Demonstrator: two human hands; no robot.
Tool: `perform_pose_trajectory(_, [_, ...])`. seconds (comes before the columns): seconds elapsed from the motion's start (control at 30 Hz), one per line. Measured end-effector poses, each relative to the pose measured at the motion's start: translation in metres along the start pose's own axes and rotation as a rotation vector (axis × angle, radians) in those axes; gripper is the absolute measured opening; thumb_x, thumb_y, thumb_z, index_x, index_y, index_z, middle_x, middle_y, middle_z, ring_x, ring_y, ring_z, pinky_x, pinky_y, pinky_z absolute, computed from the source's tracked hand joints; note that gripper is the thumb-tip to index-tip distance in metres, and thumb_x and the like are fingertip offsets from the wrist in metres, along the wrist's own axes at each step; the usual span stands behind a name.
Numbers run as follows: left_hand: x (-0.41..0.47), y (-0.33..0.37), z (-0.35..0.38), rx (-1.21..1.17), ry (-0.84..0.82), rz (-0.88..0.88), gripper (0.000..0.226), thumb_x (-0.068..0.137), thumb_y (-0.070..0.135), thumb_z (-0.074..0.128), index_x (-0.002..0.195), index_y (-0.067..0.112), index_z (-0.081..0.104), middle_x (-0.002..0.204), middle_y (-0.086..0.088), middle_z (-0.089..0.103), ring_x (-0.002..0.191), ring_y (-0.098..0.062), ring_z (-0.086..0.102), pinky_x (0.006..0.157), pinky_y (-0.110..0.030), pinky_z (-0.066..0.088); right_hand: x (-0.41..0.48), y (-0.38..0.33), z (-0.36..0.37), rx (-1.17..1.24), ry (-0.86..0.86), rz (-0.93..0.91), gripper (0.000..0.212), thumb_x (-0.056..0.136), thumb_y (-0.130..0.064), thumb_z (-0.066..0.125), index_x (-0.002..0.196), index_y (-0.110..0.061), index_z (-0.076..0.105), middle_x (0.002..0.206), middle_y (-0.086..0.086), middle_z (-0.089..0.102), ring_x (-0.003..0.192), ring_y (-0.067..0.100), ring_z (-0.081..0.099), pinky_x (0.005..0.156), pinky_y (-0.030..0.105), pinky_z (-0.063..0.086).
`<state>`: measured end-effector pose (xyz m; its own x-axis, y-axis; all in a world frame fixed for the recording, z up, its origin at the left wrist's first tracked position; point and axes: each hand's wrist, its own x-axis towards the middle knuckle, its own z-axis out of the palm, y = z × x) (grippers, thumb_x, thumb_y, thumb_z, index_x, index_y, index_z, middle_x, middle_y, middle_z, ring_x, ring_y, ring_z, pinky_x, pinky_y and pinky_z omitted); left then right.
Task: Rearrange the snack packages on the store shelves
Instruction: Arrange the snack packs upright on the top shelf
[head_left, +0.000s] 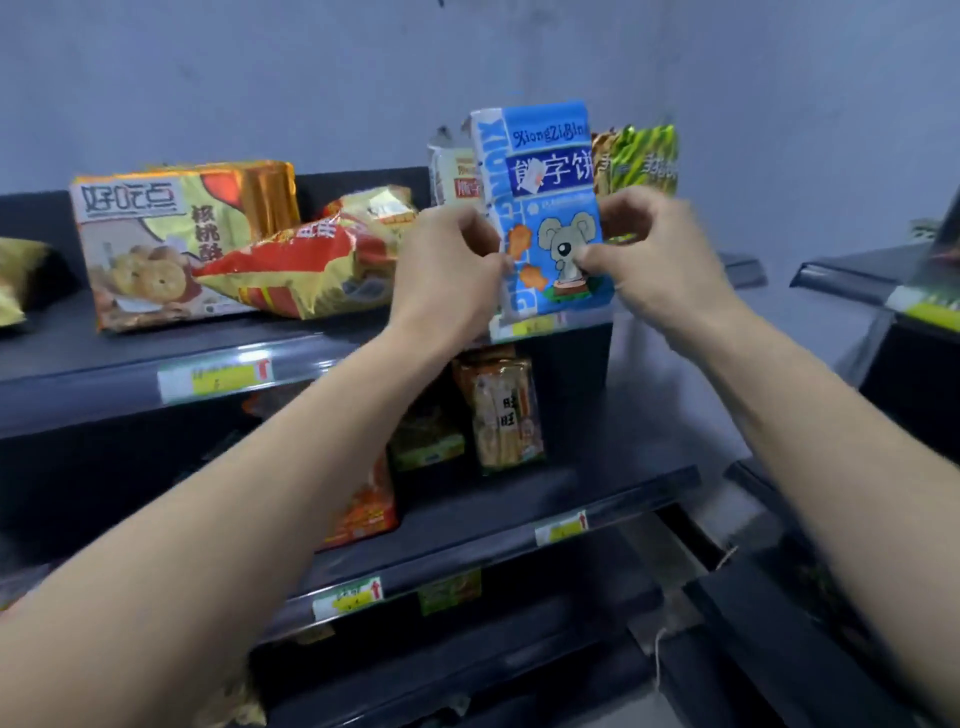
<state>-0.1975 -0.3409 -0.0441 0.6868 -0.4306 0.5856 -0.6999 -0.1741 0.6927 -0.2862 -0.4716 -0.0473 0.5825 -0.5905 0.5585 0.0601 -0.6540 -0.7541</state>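
A blue biscuit package (545, 176) with a grey koala picture stands upright at the right end of the top shelf (156, 358). My left hand (449, 270) pinches its lower left edge and my right hand (652, 254) pinches its lower right side. Behind it stand a pale package (452, 174) and a green-and-gold package (641, 156). To the left lies a red-and-yellow snack bag (306, 270) leaning on a large gold cookie package (171, 239).
The middle shelf (597, 499) holds a rice cracker pack (506, 410), a green pack (426, 436) and an orange pack (363, 509). Yellow price tags (218, 376) line the shelf edges. Another dark shelving unit (883, 280) stands to the right across a grey floor gap.
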Motion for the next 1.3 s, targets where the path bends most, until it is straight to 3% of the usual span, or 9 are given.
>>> perform_pose_trajectory(0.13, [0.065, 0.012, 0.025, -0.011, 0.063, -0.043, 0.019, 0.081, 0.012, 0.069, 0.069, 0.018, 0.057, 0.08, -0.002, 0.063, 0.084, -0.018, 0.063, 0.077, -0.037, 0.056, 0.079, 0.01, -0.005, 0.008, -0.004, -0.08, 0.021, 0.076, -0.009, 0.073, 0.092, -0.016, 0.06, 0.097, 0.002, 0.069, 0.093, 0.02, 0.067, 0.085, 0.043, 0.055])
perform_pose_trajectory(0.37, [0.148, -0.006, 0.047, 0.049, 0.156, -0.123, 0.005, 0.082, 0.009, 0.069, 0.082, 0.009, 0.064, 0.083, -0.008, 0.065, 0.08, -0.023, 0.062, 0.08, -0.041, 0.054, 0.178, 0.03, 0.022, -0.001, -0.112, -0.124, 0.024, 0.081, -0.007, 0.07, 0.103, -0.008, 0.061, 0.108, 0.005, 0.067, 0.1, 0.019, 0.064, 0.082, 0.037, 0.057])
perform_pose_trajectory(0.53, [0.179, -0.037, 0.064, 0.088, 0.201, -0.239, 0.011, 0.082, 0.005, 0.067, 0.076, 0.01, 0.061, 0.093, -0.011, 0.068, 0.091, -0.026, 0.065, 0.084, -0.044, 0.055, 0.212, 0.048, 0.052, 0.002, -0.19, -0.127, 0.017, 0.086, -0.002, 0.063, 0.103, -0.004, 0.059, 0.095, 0.002, 0.059, 0.091, 0.015, 0.06, 0.063, 0.021, 0.052])
perform_pose_trajectory(0.7, [0.201, -0.061, 0.071, 0.209, 0.269, -0.268, 0.02, 0.084, 0.002, 0.064, 0.068, 0.013, 0.058, 0.087, -0.008, 0.065, 0.09, -0.024, 0.064, 0.08, -0.044, 0.056, 0.236, 0.069, 0.08, 0.121, -0.352, -0.009, 0.019, 0.086, 0.001, 0.062, 0.102, -0.006, 0.055, 0.093, 0.002, 0.058, 0.1, 0.021, 0.062, 0.075, 0.034, 0.059])
perform_pose_trajectory(0.87, [0.206, -0.081, 0.081, 0.332, 0.224, -0.312, 0.015, 0.086, 0.003, 0.061, 0.074, 0.011, 0.061, 0.093, -0.007, 0.068, 0.089, -0.022, 0.065, 0.075, -0.04, 0.058, 0.241, 0.089, 0.096, 0.072, -0.466, 0.055, 0.019, 0.085, 0.001, 0.062, 0.097, -0.01, 0.054, 0.088, -0.002, 0.057, 0.104, 0.024, 0.063, 0.082, 0.041, 0.058])
perform_pose_trajectory(1.03, [0.208, -0.085, 0.094, 0.328, 0.136, -0.359, 0.009, 0.082, -0.001, 0.064, 0.083, 0.008, 0.066, 0.096, -0.007, 0.069, 0.09, -0.021, 0.065, 0.076, -0.037, 0.058, 0.241, 0.095, 0.09, -0.049, -0.463, 0.047, 0.018, 0.088, -0.001, 0.06, 0.1, -0.012, 0.052, 0.109, 0.006, 0.059, 0.106, 0.023, 0.061, 0.075, 0.037, 0.06])
perform_pose_trajectory(1.17, [0.204, -0.083, 0.105, 0.387, 0.044, -0.366, 0.006, 0.083, 0.003, 0.066, 0.084, 0.008, 0.067, 0.092, -0.004, 0.064, 0.087, -0.017, 0.06, 0.067, -0.027, 0.049, 0.241, 0.101, 0.083, -0.217, -0.465, 0.024, 0.018, 0.086, -0.005, 0.063, 0.1, -0.011, 0.052, 0.111, 0.007, 0.059, 0.103, 0.022, 0.061, 0.082, 0.039, 0.058])
perform_pose_trajectory(1.23, [0.205, -0.084, 0.105, 0.396, 0.061, -0.363, 0.006, 0.084, 0.002, 0.064, 0.086, 0.006, 0.067, 0.093, -0.006, 0.065, 0.088, -0.019, 0.06, 0.067, -0.028, 0.049, 0.24, 0.101, 0.082, -0.236, -0.479, 0.013, 0.019, 0.086, -0.006, 0.063, 0.101, -0.011, 0.053, 0.108, 0.005, 0.058, 0.099, 0.022, 0.063, 0.076, 0.037, 0.059])
perform_pose_trajectory(1.3, [0.204, -0.085, 0.101, 0.399, 0.096, -0.385, 0.008, 0.084, 0.002, 0.063, 0.09, 0.005, 0.068, 0.096, -0.007, 0.066, 0.089, -0.02, 0.062, 0.071, -0.032, 0.055, 0.239, 0.096, 0.083, -0.245, -0.515, 0.03, 0.016, 0.086, -0.005, 0.063, 0.098, -0.011, 0.054, 0.103, 0.005, 0.059, 0.084, 0.021, 0.065, 0.057, 0.029, 0.057])
